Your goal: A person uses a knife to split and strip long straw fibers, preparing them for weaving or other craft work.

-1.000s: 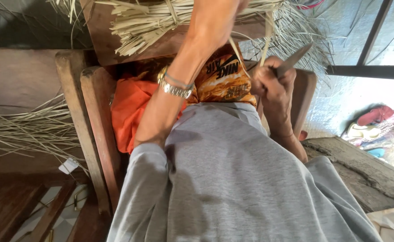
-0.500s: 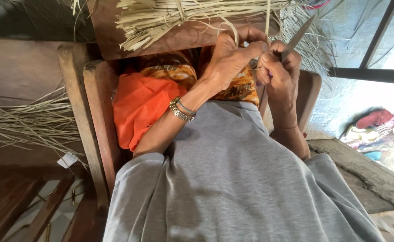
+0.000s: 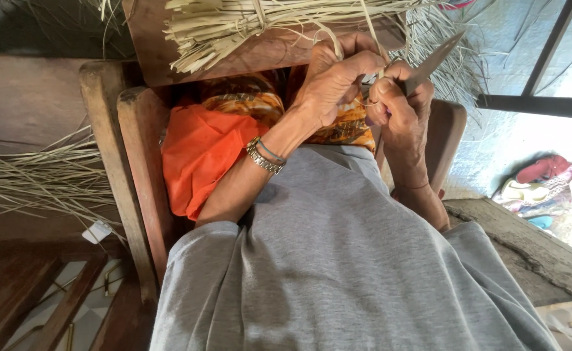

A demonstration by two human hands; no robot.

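The person sits bent over the work, both hands raised close together just below a bundle of dry straw-coloured strips (image 3: 266,26) that lies across a wooden board (image 3: 247,58). The left hand (image 3: 334,81), with a metal bracelet (image 3: 263,156) on its wrist, is curled shut around one thin strip (image 3: 370,29) that runs up from the fingers toward the bundle. The right hand (image 3: 399,107) is closed in a fist around the handle of a knife (image 3: 432,62), whose grey blade points up and to the right. The two hands touch or nearly touch; from here I cannot tell whether the blade's edge meets the strip, as the fingers hide that spot.

The strip looks very light, flat and springy, stiff along its length yet likely to split or crack if bent sharply. It is best pinched near the point being worked, between thumb and forefinger, so it does not whip about. The knife wants a firm full-hand grip on the handle, well clear of the edge.

An orange cloth (image 3: 201,156) lies in the lap over a patterned fabric (image 3: 253,104), beside the wooden arm of a chair (image 3: 139,175). More loose strips (image 3: 39,182) spread out at the left.
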